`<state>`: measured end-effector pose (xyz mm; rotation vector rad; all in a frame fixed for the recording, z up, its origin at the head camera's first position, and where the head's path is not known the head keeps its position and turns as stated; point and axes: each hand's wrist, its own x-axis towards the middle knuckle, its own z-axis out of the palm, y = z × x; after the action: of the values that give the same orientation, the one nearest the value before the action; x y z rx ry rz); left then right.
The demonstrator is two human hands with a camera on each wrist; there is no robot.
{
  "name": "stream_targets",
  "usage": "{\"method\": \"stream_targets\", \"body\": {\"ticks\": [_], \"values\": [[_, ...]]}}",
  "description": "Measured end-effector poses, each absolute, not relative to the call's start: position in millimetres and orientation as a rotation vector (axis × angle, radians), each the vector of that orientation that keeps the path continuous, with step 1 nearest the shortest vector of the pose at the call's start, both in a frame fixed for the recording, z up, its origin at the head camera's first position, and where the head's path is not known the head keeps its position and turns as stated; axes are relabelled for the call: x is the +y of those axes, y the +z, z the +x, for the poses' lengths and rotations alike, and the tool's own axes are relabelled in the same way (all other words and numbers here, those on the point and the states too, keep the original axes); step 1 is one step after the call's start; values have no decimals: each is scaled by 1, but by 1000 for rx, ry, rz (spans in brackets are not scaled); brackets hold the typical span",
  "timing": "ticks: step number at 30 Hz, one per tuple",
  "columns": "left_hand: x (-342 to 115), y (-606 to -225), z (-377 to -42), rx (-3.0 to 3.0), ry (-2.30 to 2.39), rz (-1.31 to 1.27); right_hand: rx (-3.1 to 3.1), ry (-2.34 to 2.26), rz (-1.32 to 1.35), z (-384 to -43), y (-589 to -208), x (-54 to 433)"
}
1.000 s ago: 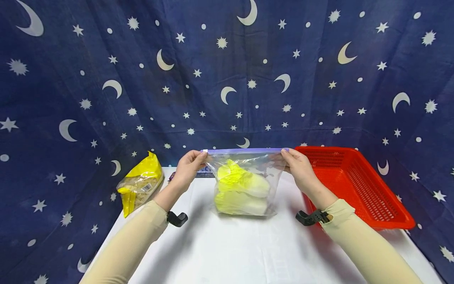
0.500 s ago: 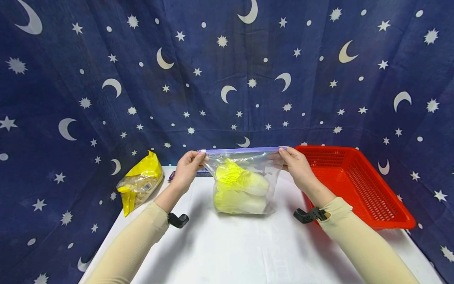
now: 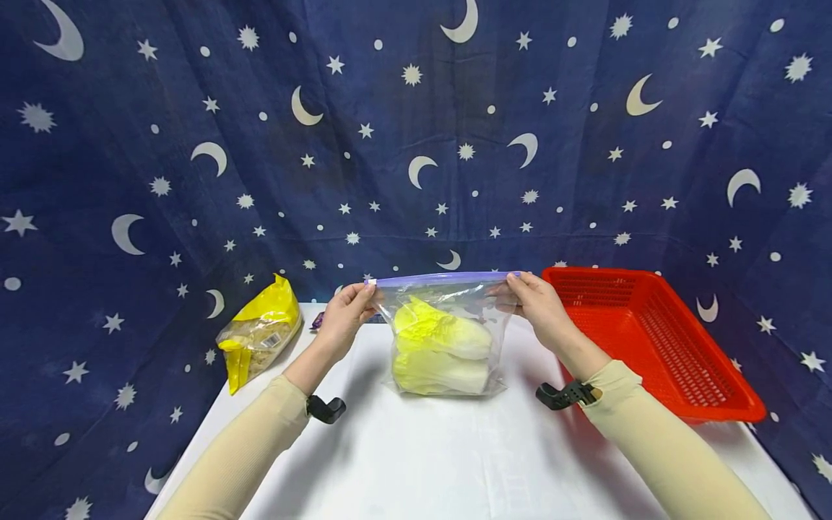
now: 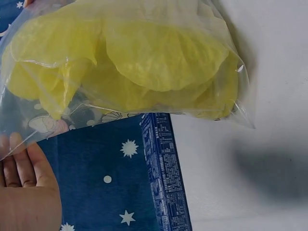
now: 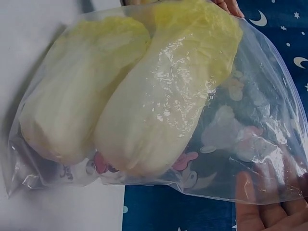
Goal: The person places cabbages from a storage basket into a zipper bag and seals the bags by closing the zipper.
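Observation:
A clear zip bag (image 3: 448,289) with a purple top strip and a white slider at its left end stands upright on the table. Inside lie two heads of napa cabbage (image 3: 442,347), yellow leaves to the left and white stems to the right. My left hand (image 3: 344,310) pinches the bag's top left corner by the slider. At the top right corner my right hand (image 3: 538,303) pinches the strip between thumb and fingers. The right wrist view shows both cabbages (image 5: 149,106) through the plastic, and the fingers of that hand behind the film.
On the right stands a red plastic basket (image 3: 650,390). A yellow bag of dry food (image 3: 263,332) leans at the table's left edge. Behind the zip bag lies a blue printed box (image 4: 166,178), next to a small purple packet (image 3: 317,321). A starry curtain (image 3: 416,130) hangs behind.
The bag's top strip sags slightly, its right end moving a little left with my right hand. Both hands keep their hold, and the cabbages stay in the bag.

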<state>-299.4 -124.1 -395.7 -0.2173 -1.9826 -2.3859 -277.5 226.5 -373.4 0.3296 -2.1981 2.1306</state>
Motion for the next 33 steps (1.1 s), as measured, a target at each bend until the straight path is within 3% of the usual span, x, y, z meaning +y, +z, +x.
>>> {"method": "stream_targets", "body": {"ticks": [13, 18, 25, 33], "values": [[-123, -397, -297, -1890, -2460, -257, -2233, 2148, 138, -283, -362, 223], [-120, -395, -296, -1888, -2424, -263, -2261, 1929, 73, -287, -351, 216], [-119, -396, -295, -1922, -2375, -285, -2186, 1494, 376, -291, -322, 181], [-119, -395, -293, -1953, -2375, -276, -2628, 955, 760, -293, -297, 109]]}}
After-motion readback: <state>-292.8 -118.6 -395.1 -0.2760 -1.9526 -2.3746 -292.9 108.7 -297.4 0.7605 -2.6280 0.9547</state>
